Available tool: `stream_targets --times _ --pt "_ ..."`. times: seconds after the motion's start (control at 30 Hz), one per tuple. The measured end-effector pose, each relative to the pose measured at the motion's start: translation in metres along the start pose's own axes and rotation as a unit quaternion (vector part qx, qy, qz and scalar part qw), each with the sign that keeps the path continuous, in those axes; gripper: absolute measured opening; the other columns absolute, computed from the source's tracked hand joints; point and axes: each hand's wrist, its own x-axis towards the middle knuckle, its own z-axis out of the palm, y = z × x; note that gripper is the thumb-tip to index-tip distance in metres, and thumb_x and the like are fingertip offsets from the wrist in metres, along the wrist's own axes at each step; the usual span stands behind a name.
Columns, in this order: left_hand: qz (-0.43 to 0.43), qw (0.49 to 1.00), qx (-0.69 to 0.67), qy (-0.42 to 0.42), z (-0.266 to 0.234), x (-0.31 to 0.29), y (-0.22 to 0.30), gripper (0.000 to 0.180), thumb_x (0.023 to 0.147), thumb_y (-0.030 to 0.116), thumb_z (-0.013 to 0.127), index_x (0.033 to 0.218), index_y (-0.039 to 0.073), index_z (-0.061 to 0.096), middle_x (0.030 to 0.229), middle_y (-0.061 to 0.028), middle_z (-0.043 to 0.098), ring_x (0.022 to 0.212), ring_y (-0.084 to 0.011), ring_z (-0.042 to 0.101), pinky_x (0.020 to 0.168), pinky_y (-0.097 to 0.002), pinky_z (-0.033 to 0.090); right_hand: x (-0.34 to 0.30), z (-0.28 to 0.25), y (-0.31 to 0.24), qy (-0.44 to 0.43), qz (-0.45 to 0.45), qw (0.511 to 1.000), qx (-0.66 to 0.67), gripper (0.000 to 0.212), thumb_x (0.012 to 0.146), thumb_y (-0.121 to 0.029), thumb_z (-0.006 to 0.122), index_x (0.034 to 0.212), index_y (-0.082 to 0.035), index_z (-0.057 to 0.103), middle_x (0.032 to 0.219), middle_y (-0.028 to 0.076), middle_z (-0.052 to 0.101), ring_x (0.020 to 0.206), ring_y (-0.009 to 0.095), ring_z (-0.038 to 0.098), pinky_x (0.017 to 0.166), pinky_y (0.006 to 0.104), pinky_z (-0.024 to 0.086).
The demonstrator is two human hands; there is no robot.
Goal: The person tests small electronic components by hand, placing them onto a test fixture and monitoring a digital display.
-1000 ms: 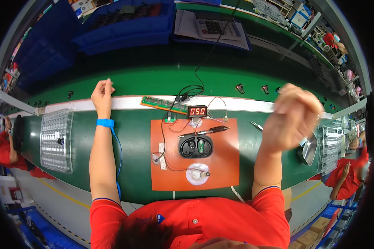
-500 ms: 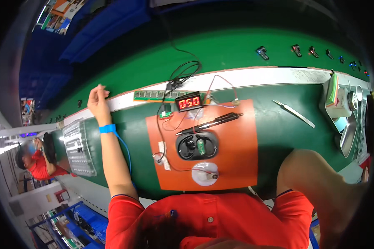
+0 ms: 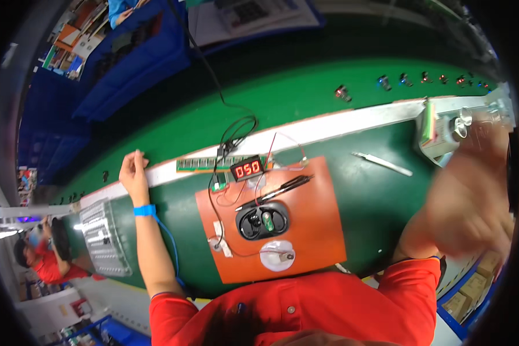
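Left hand (image 3: 134, 173) rests loosely curled, empty, on the green surface (image 3: 305, 98); blurred right hand (image 3: 473, 202), grip untellable, should slow near the orange rectangular mat (image 3: 311, 230).

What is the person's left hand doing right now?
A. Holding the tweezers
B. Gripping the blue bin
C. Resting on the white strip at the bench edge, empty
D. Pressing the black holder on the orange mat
C: the left hand lies curled and empty on the white strip, well to the left of the orange mat and far from the tweezers.
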Motion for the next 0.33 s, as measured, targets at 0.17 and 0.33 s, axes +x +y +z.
stream_targets --times 0.17,0.33 --pt "-0.01 0.999 -0.015 -0.048 -0.003 0.003 -0.002 0.02 0.098 0.02 0.064 0.092 0.001 0.067 0.077 -0.0008 0.064 0.07 -0.0059 0.057 0.065 -0.0199 0.045 -0.107 -0.061 0.03 -0.311 0.241 0.807 -0.44 0.043 0.074 -0.006 0.075 0.113 -0.001 0.057 0.107 0.015 0.06 0.102 0.034 0.057 0.091 0.0411 0.045" --pt "-0.002 0.998 -0.041 -0.056 0.007 0.005 -0.006 0.02 0.098 0.021 0.064 0.093 0.002 0.067 0.077 -0.0004 0.064 0.07 -0.0057 0.057 0.065 -0.0197 0.044 -0.132 -0.083 0.049 -0.347 0.291 0.701 -0.551 0.038 0.076 -0.009 0.077 0.11 -0.004 0.059 0.105 0.015 0.061 0.1 0.032 0.058 0.09 0.0461 0.044"
